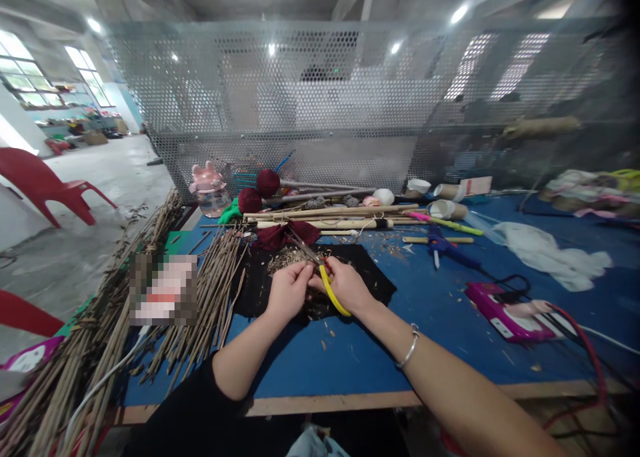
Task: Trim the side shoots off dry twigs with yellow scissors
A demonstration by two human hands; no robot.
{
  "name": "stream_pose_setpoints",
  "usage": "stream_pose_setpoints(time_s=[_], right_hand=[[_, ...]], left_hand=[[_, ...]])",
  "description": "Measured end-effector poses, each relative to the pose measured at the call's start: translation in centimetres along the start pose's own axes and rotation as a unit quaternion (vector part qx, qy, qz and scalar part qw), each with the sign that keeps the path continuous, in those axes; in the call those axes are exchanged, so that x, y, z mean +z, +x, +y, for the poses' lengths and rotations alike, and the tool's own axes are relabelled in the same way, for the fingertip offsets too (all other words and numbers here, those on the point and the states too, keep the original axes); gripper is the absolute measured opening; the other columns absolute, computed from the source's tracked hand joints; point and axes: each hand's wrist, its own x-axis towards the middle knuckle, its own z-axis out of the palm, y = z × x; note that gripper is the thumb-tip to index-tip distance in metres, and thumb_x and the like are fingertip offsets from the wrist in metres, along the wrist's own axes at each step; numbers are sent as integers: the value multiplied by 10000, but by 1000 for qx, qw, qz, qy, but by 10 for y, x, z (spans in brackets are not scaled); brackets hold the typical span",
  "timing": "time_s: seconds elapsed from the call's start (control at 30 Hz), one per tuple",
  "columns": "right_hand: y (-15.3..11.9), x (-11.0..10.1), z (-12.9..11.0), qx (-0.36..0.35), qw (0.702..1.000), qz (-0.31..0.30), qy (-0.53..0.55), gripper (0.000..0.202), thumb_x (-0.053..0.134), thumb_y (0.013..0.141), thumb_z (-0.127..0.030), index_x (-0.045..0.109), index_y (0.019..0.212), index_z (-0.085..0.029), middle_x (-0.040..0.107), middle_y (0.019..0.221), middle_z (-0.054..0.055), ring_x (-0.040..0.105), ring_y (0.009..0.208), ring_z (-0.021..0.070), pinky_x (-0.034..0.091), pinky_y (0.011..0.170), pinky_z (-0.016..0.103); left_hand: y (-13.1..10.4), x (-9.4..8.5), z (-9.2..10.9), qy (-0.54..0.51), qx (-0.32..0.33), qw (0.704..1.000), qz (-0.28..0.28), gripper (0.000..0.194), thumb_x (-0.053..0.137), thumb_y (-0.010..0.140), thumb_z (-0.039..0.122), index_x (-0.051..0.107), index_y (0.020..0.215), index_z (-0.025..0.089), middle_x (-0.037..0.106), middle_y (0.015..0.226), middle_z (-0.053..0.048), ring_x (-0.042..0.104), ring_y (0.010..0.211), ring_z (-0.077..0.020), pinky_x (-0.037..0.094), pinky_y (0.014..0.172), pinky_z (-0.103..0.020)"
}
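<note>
My right hand [346,285] is closed on the yellow-handled scissors [330,290], whose blades point up and to the left. Close beside it, my left hand [289,289] is closed, thumb and fingers pinched together; whatever lies between them is too small to make out. Both hands are over a black cloth [373,277] strewn with small brown clippings [287,258]. A dark red cloth [273,235] lies just beyond the clippings. To the left of my left hand, many thin brown sticks [213,290] are spread on the blue table [400,350].
Long pale sticks [340,211] lie behind the cloth, near dark red yarn balls [250,200]. A blue glue gun [443,247], a purple box [505,313] with cables and a white plastic bag [550,253] are on the right. A perforated metal screen [310,103] stands behind.
</note>
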Motion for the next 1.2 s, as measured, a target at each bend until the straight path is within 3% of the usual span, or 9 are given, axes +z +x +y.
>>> stream_pose_setpoints(time_s=[0.2, 0.37, 0.53, 0.63, 0.73, 0.87, 1.03, 1.2], right_hand=[[1, -4, -2, 6, 1000, 7, -25, 334, 513, 745, -536, 467, 730, -206, 574, 641, 12, 526, 557, 139, 271, 499, 224], [-1, -4, -3, 18, 998, 16, -57, 382, 601, 682, -527, 485, 860, -210, 602, 724, 22, 582, 673, 182, 288, 545, 235], [-1, 0, -5, -15, 1000, 15, -7, 451, 631, 671, -498, 459, 957, -194, 591, 867, 55, 577, 820, 198, 339, 635, 244], [0, 2, -5, -12, 1000, 17, 19, 428, 621, 685, -487, 453, 943, -190, 584, 855, 52, 574, 809, 195, 346, 636, 245], [2, 3, -2, -1, 999, 15, 40, 398, 630, 684, -468, 459, 914, -193, 583, 819, 37, 576, 768, 183, 348, 624, 242], [2, 2, -1, -42, 997, 28, 62, 409, 627, 684, -471, 456, 941, -202, 583, 859, 33, 574, 771, 170, 361, 634, 242], [4, -7, -11, -72, 995, 59, 41, 430, 627, 677, -487, 457, 932, -186, 576, 864, 48, 566, 788, 176, 366, 643, 247], [15, -16, -19, -78, 994, 74, 27, 434, 611, 687, -507, 458, 935, -185, 591, 895, 64, 570, 819, 188, 364, 662, 254]], left_hand=[[1, 0, 0, 8, -15, 1000, 26, 338, 517, 754, 423, 658, 874, 141, 622, 656, -19, 492, 477, -91, 411, 380, -171], [4, -1, 3, -15, -44, 997, 69, 289, 591, 696, 394, 652, 811, 136, 599, 592, 0, 464, 431, -72, 391, 378, -167], [5, -3, 5, 5, -37, 995, 88, 217, 633, 660, 355, 637, 707, 143, 562, 527, 27, 433, 412, -61, 355, 381, -164], [4, -2, 4, 10, -26, 997, 75, 229, 611, 684, 370, 636, 718, 145, 555, 538, 27, 426, 415, -63, 353, 376, -167], [5, -2, 2, -14, -12, 999, 45, 270, 545, 742, 404, 624, 783, 149, 606, 636, 2, 465, 449, -77, 394, 403, -182], [5, -4, -1, 10, 19, 999, 32, 287, 496, 783, 408, 609, 744, 147, 626, 650, -15, 483, 453, -92, 395, 420, -197], [4, -7, 9, 106, 133, 982, 79, 266, 480, 805, 342, 669, 812, 155, 675, 752, -46, 598, 720, -167, 452, 682, -249], [13, -5, 20, 104, 149, 977, 113, 297, 478, 804, 332, 681, 898, 137, 689, 874, -68, 605, 793, -189, 443, 757, -280]])
